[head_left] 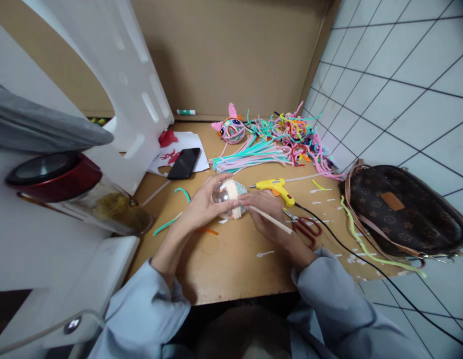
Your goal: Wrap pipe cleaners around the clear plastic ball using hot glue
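Far left: clear bottle (115, 209), dark red collar, tilted in view; yellowish clump inside, type unclear. Black phone (184, 163) lies partly on white paper (192, 141) with a red figure. Marker (186, 112) at the back, green label, text too small to read. Left hand (205, 202) curved round the clear ball (221, 193), thumb and fingers gripping it above the table (234, 269). Cream bands round its middle, teal patch on the right side; coloured spots visible, can't tell if inside. Pink-eared ball (233, 130) behind, near the pastel stems (253, 155). Right hand (266, 209): fingers bent, pinching the cream strip (272, 219) at the ball, tail out lower right. Yellow glue gun (270, 184) just beyond, label unreadable. Red-handled scissors (309, 229) beside right wrist. Far right: brown handbag (406, 209), repeating star/flower monogram, tan patch, nothing legible; contents hidden.
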### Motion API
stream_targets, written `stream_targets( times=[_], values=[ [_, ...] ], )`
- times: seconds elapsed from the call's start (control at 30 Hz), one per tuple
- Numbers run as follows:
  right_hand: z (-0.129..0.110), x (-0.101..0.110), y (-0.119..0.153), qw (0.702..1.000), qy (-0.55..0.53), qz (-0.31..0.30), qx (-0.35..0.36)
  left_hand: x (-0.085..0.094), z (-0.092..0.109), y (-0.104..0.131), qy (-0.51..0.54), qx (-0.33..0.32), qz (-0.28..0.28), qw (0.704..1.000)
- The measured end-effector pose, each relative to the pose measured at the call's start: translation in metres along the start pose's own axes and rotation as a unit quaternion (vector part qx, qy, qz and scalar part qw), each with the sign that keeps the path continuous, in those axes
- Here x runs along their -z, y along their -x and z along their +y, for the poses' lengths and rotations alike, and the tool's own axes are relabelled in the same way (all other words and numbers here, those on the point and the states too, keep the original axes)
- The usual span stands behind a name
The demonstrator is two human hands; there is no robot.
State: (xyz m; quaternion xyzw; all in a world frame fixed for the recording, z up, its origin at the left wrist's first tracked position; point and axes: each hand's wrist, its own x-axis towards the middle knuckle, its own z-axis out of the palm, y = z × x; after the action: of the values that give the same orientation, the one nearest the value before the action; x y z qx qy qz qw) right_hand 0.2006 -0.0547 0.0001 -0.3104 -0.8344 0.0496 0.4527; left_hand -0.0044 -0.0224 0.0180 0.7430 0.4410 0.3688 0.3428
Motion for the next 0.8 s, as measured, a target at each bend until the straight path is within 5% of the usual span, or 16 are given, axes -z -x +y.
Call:
stream_targets(
  times=[0.8],
  values=[
    [0.0026,-0.001,0.0005,0.999,-0.008,0.031,0.003,-0.0014,-0.0034,0.0027,-0.027,-0.058,-0.018,0.998]
  ],
)
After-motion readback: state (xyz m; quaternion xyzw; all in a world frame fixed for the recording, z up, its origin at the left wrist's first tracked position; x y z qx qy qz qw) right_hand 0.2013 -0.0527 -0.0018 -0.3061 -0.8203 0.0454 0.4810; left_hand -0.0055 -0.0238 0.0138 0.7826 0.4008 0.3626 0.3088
